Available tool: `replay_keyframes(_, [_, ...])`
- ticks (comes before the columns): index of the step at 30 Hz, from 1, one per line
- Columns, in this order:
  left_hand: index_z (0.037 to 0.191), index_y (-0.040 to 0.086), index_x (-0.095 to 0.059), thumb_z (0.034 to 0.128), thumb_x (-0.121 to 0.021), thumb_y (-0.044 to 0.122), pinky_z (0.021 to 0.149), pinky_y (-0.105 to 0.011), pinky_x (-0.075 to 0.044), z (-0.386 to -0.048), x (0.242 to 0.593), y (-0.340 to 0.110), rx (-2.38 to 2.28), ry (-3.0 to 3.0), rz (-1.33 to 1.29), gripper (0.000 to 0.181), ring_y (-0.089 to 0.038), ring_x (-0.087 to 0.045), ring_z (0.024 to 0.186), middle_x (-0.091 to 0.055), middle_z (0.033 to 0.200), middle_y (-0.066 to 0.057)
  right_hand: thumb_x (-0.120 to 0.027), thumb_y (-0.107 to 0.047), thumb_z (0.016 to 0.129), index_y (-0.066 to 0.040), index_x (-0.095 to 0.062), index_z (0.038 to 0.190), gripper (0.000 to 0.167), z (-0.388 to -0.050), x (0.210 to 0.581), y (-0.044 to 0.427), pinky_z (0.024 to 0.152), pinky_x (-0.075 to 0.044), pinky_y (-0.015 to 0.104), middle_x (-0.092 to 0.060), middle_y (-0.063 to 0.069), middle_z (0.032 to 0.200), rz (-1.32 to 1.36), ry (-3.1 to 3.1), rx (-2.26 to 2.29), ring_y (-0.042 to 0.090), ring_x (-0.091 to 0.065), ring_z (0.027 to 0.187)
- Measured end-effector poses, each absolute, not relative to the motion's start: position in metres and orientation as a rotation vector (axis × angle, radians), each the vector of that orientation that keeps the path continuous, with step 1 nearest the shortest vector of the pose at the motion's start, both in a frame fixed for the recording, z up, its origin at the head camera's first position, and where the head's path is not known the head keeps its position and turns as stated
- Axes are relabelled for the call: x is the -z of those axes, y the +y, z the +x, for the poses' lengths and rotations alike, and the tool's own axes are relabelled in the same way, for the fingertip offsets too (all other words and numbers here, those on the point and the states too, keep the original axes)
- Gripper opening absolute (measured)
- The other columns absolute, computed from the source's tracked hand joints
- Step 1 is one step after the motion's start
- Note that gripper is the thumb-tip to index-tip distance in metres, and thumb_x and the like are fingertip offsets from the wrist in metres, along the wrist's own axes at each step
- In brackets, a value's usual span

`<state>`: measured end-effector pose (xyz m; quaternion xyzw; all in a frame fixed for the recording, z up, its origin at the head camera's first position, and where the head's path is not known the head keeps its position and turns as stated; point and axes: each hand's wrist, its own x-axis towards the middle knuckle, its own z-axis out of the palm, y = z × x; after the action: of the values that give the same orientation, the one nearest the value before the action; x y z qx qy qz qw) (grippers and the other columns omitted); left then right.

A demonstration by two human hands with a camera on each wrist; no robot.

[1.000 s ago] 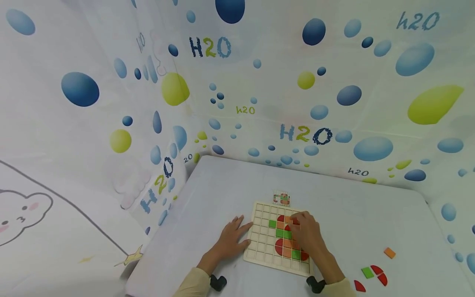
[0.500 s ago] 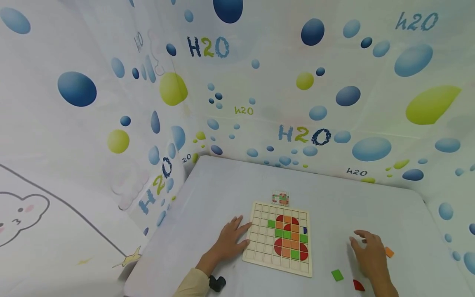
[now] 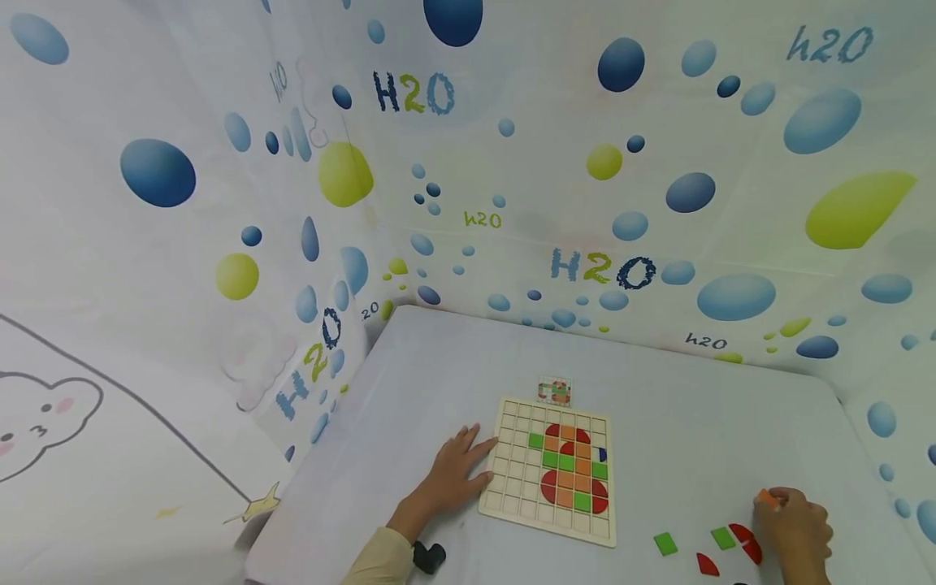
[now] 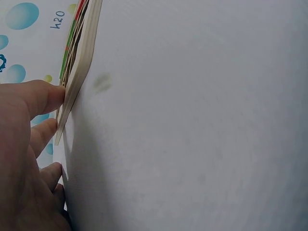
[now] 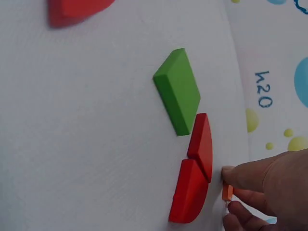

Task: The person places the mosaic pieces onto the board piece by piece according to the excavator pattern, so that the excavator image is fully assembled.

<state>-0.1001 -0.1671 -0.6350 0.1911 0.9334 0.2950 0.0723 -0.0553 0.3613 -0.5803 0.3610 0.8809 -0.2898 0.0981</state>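
A wooden grid board [image 3: 515,487] lies on the table, partly filled with red, orange and green tiles and a white-and-blue one. My left hand [image 3: 452,475] is at its left edge, fingers spread; the thumb and a finger touch the board's side in the left wrist view. Over at the right, my right hand [image 3: 797,524] pinches an orange square tile [image 5: 227,192] between thumb and fingers at the tabletop. Just left of that hand, two red quarter-round tiles [image 5: 190,190] touch each other beside a green square tile [image 5: 179,91].
Another green square tile [image 3: 665,543] and a red quarter-round tile [image 3: 707,564] lie between the board and my right hand. A small pattern card [image 3: 555,391] sits behind the board. The table [image 3: 453,349] meets printed wall sheeting at the back.
My right hand has left the board, swung right across the table and taken hold of the orange tile. The white-and-blue tile on the board is uncovered. My left hand stays put.
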Motion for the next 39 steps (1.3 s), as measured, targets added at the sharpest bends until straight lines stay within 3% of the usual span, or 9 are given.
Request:
replay_keyframes(6, [0.158, 0.023, -0.050, 0.1033, -0.062, 0.036, 0.123, -0.068, -0.027, -0.100, 0.635, -0.167, -0.875, 2.814, 0.583, 0.058, -0.043, -0.027, 0.158, -0.034, 0.170, -0.017, -0.053, -0.015, 0.103, 0.017, -0.039, 0.143, 0.053, -0.056, 0.589, 0.366, 0.102, -0.043, 0.070, -0.034, 0.043, 0.135, 1.043, 2.658, 0.955, 0.058, -0.038, 0.123])
replay_keyframes(13, [0.158, 0.024, -0.050, 0.1034, -0.062, 0.037, 0.124, -0.067, -0.025, -0.101, 0.634, -0.168, -0.893, 2.802, 0.563, 0.058, -0.043, -0.026, 0.159, -0.033, 0.171, -0.017, -0.056, -0.015, 0.102, 0.015, -0.048, 0.141, 0.050, -0.058, 0.597, 0.378, 0.094, -0.048, 0.065, -0.052, 0.041, 0.128, 0.893, 2.744, 1.028, 0.052, -0.054, 0.113])
replay_keyframes(21, [0.158, 0.023, -0.050, 0.1033, -0.062, 0.036, 0.124, -0.067, -0.025, -0.100, 0.633, -0.167, -0.897, 2.798, 0.567, 0.058, -0.043, -0.027, 0.159, -0.033, 0.171, -0.017, -0.054, -0.012, 0.103, 0.015, -0.042, 0.144, 0.051, -0.057, 0.597, 0.372, 0.106, -0.045, 0.068, -0.043, 0.041, 0.138, 0.989, 2.697, 1.014, 0.056, -0.047, 0.124])
replay_keyframes(34, [0.159, 0.023, -0.050, 0.1034, -0.063, 0.035, 0.124, -0.067, -0.025, -0.098, 0.629, -0.167, -0.883, 2.802, 0.564, 0.058, -0.044, -0.026, 0.159, -0.032, 0.171, -0.018, -0.054, -0.008, 0.104, 0.017, -0.049, 0.138, 0.043, -0.077, 0.601, 0.367, 0.087, -0.052, 0.060, -0.052, 0.039, 0.122, 0.811, 2.818, 0.969, 0.051, -0.052, 0.109])
replay_keyframes(39, [0.159, 0.024, -0.050, 0.1035, -0.063, 0.035, 0.125, -0.067, -0.025, -0.098, 0.629, -0.167, -0.883, 2.797, 0.560, 0.058, -0.043, -0.026, 0.159, -0.032, 0.171, -0.017, -0.055, -0.009, 0.103, 0.019, -0.053, 0.134, 0.042, -0.087, 0.594, 0.356, 0.089, -0.051, 0.063, -0.056, 0.042, 0.121, 0.651, 2.880, 0.962, 0.055, -0.055, 0.110])
